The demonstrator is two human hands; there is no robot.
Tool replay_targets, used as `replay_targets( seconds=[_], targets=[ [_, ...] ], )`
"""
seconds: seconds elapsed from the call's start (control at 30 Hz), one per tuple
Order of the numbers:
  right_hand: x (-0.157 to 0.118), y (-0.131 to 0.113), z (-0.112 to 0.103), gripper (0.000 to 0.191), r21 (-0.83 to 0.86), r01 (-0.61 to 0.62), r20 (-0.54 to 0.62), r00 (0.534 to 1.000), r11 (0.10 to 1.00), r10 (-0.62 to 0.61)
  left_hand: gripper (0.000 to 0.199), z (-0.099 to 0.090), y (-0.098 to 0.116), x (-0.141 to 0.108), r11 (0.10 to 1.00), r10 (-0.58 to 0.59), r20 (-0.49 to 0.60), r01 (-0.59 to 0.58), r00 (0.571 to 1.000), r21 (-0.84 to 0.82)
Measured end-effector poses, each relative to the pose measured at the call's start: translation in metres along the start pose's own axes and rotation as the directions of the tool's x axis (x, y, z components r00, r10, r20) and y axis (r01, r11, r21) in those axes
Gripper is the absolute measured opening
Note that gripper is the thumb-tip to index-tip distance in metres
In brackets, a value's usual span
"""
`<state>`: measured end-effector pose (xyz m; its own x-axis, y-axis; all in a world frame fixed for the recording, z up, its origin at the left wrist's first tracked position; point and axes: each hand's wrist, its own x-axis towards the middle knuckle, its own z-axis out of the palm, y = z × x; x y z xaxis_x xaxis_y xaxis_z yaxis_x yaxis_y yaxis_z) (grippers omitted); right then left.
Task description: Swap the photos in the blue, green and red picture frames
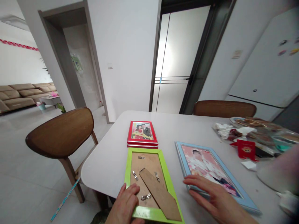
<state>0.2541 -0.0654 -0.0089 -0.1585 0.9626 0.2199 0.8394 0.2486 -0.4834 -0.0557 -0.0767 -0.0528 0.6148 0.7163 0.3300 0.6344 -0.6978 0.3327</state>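
Observation:
A green frame (167,174) lies back side up near the table's front edge, its brown backing board showing metal clips and a stand. My left hand (127,202) grips its lower left corner, fingers curled over the edge. To the right, a blue frame (211,149) lies picture up with a photo in it. My right hand (210,199) rests at its left edge, thumb and fingers apart, not closed round it. Beyond the green frame, red frames (142,143) are stacked, the top one showing a photo of two people.
On the right of the white table (105,165) are a red packet (246,150), crumpled tissues (223,130), plastic bags and a pale rounded object (277,171). Wooden chairs stand at the left (63,133) and the far side (224,108).

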Motion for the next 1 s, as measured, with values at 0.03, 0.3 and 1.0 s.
replay_targets(
  seconds=[0.03, 0.3, 1.0],
  targets=[
    [0.01, -0.02, 0.013, 0.026, 0.031, 0.058, 0.072, 0.996, 0.998, -0.06, 0.026, 0.0, 0.001, 0.0, 1.0, -0.01, 0.021, 0.01, 1.0, -0.007],
    [0.052, -0.064, 0.052, 0.021, -0.035, 0.173, 0.157, 0.974, 0.984, -0.166, 0.028, -0.007, 0.011, 0.002, 0.989, -0.108, 0.054, 0.113, 0.993, -0.099],
    [0.032, -0.081, 0.061, 0.047, -0.067, -0.007, 0.179, 0.984, 0.998, 0.019, 0.034, 0.0, 0.017, 0.005, 0.954, -0.183, 0.022, 0.183, 0.983, -0.239]
  ],
)
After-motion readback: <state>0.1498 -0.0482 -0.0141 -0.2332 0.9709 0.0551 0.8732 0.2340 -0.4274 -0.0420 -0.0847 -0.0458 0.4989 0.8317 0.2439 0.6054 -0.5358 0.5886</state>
